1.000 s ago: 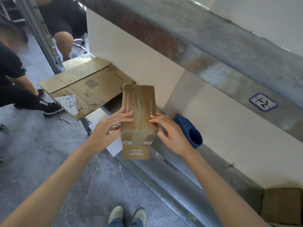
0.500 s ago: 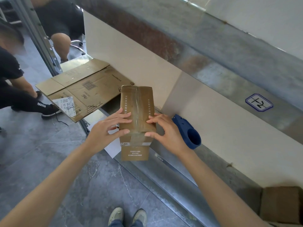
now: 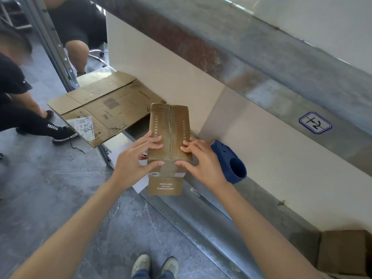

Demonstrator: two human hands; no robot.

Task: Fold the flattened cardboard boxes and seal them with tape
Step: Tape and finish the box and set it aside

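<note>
A small brown cardboard box (image 3: 170,125) stands folded on the edge of the metal shelf, its top seam covered by clear tape that runs down the near face. My left hand (image 3: 136,160) presses on the box's left top, thumb on the near upper edge. My right hand (image 3: 201,160) presses on the right top, thumb also at the near edge. Both hands lie flat with fingers spread on the box. A blue tape dispenser (image 3: 231,162) lies on the shelf just right of my right hand. A flattened cardboard box (image 3: 104,105) lies further left on the shelf.
The metal shelf (image 3: 201,208) runs diagonally, backed by a white board (image 3: 261,158). Another brown box (image 3: 346,254) sits at the lower right. Two people are at the upper left, one crouching on the grey floor (image 3: 40,178). My shoes show at the bottom.
My thumbs have slid in along the box's near top edge, pressing the tape down. The box stays in place; the view shifted slightly.
</note>
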